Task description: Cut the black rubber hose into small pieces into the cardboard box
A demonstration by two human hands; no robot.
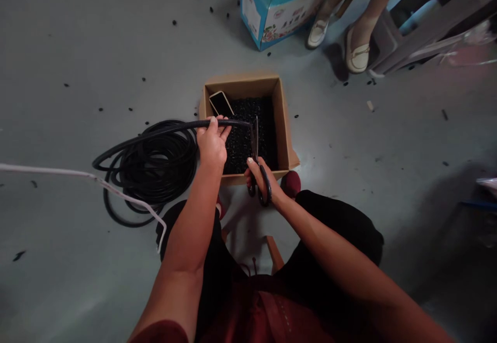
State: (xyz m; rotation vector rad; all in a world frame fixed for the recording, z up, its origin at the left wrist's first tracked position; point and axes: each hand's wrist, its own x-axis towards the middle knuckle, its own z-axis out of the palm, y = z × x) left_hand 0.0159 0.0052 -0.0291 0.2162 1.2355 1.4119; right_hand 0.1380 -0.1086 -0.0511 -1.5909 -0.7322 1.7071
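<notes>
My left hand (213,143) is closed around a black corrugated tube (186,125) and holds its end out over an open cardboard box (286,130). The tube runs left into a large black coil (155,161) on the floor. In my right hand (264,177) is a pair of scissors (255,143) with black handles, blades pointing away from me. Its blades are at the tube's end; whether they touch it I cannot tell. Many small black pieces (252,151) fill the box, and a dark rectangular object with a pale rim (221,103) leans in its far left corner.
A white cord (77,172) stretches from the left edge to near my left knee. Beyond the box stand a blue carton (267,14) and another person's feet in pale shoes (357,53), beside a grey plastic stool (392,42). Small black bits are scattered over the grey floor (97,37).
</notes>
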